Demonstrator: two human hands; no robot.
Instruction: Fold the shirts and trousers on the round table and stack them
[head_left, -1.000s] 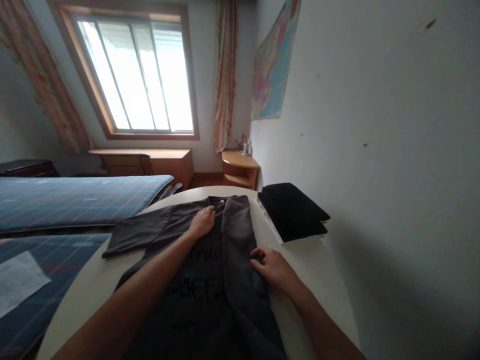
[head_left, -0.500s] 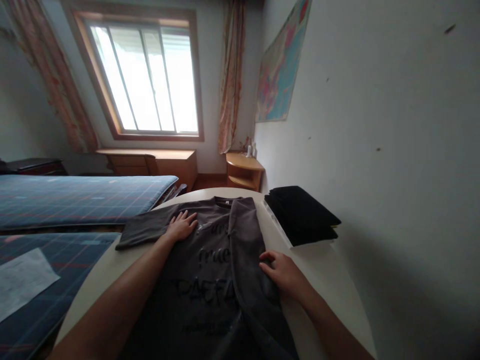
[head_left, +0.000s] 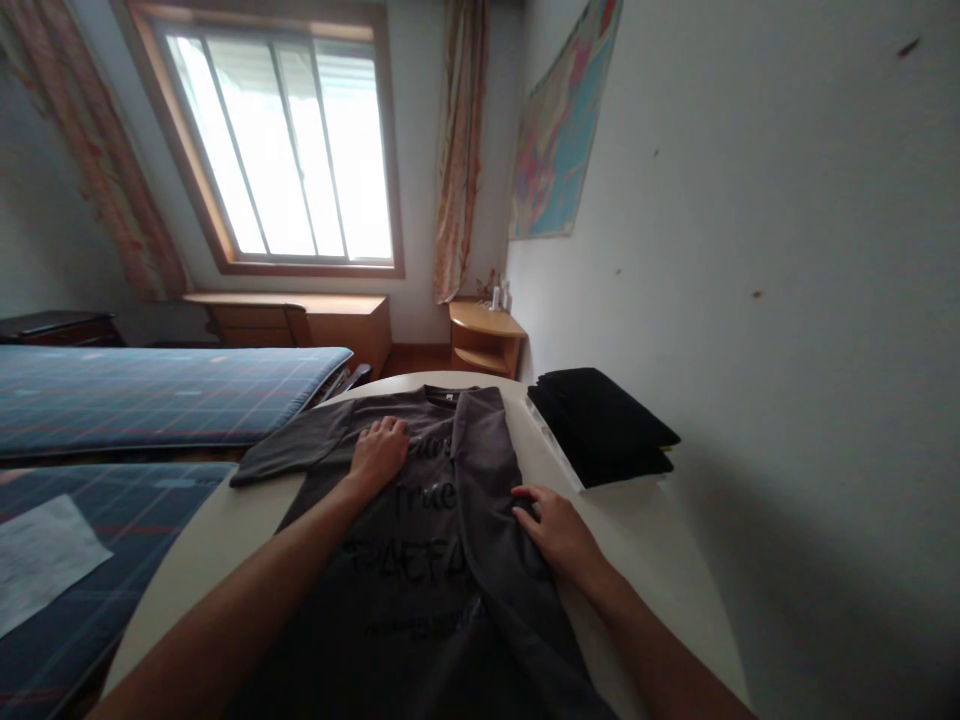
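A dark grey T-shirt (head_left: 420, 520) with dark lettering lies spread on a round cream table (head_left: 180, 560), its collar at the far side. Its right side is folded inward over the lettering, while the left sleeve stretches out flat. My left hand (head_left: 379, 458) rests on the upper chest beside the lettering, fingers extended and slightly bent, holding nothing. At the folded right edge is my right hand (head_left: 559, 530). Its fingertips touch the cloth, with thumb and fingers apart. The lower part of the shirt runs out of view towards me.
A stack of folded black cloth (head_left: 600, 420) sits on a white sheet at the table's right, near the wall (head_left: 810, 380). Beds with blue plaid mattresses (head_left: 150, 400) stand left, one bearing a paper (head_left: 49, 560). A corner shelf (head_left: 487, 320) stands beyond the table.
My left hand has slid a little to the right across the chest, its fingers more bent. The left sleeve has shifted slightly. My right hand stays at the folded edge.
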